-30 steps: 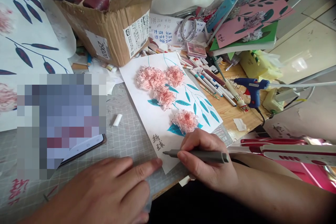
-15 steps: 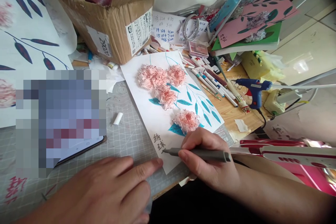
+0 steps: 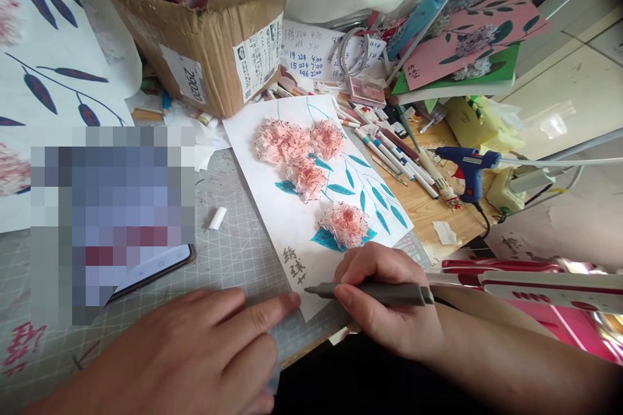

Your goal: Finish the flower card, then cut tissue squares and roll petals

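Here, a partly blurred phone [image 3: 156, 270] lies beyond the left hand [image 3: 195, 350], whose extended index finger meets the edge of centred, flower-decorated paper [image 3: 292, 220]; I cannot tell whether its curled fingers grip anything. The right hand [image 3: 396, 329] pinches a grey marker [image 3: 389, 293], tip beside handwriting [image 3: 289, 255]. Rightward lies a blue glue gun [image 3: 470, 175].

Gripped by the right hand [image 3: 413, 324], a grey marker [image 3: 394, 294] slants low, its dark tip near the left hand [image 3: 219, 343]. Partly under the right hand, a white sheet [image 3: 292, 220] lies flat, bearing crinkled pink flowers [image 3: 345, 224], teal leaves [image 3: 341, 189] and dark characters [image 3: 294, 262].
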Tool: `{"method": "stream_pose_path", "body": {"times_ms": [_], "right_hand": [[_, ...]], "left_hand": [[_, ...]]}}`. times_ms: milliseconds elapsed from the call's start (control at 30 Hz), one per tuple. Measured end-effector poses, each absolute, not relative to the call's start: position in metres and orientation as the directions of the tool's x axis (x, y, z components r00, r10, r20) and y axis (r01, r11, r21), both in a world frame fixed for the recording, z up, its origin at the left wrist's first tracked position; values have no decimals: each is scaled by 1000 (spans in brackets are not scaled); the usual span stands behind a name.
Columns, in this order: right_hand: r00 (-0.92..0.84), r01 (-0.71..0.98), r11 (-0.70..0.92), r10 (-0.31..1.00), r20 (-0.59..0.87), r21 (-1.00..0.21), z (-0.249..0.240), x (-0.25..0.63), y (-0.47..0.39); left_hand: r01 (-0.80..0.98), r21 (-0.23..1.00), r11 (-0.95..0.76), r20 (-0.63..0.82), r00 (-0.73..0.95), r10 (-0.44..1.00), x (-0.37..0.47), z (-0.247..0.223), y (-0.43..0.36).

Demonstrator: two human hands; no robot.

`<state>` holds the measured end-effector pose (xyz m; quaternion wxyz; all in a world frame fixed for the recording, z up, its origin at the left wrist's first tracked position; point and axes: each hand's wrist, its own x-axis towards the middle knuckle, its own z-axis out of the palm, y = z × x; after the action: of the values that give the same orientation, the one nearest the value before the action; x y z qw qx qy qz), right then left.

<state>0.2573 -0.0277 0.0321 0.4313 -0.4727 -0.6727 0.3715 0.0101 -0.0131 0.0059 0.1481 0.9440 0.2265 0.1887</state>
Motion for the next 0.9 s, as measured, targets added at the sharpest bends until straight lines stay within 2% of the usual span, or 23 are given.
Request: {"method": "stream_pose_path", "body": {"times_ms": [167, 267, 567, 900], "right_hand": [[-198, 382, 314, 946, 256, -869, 34, 256, -26], [-245, 367, 354, 929, 278, -860, 35, 255, -25], [-163, 372, 280, 958, 235, -885, 33, 258, -27], [-193, 408, 280, 957, 218, -869, 36, 258, -27]], "left_hand": [[366, 381, -849, 304, 817, 489, 11, 7, -12], [366, 379, -850, 319, 810, 491, 10, 8, -12], [370, 392, -842, 292, 818, 495, 10, 9, -12], [371, 371, -852, 242, 847, 474, 5, 5, -16]]}}
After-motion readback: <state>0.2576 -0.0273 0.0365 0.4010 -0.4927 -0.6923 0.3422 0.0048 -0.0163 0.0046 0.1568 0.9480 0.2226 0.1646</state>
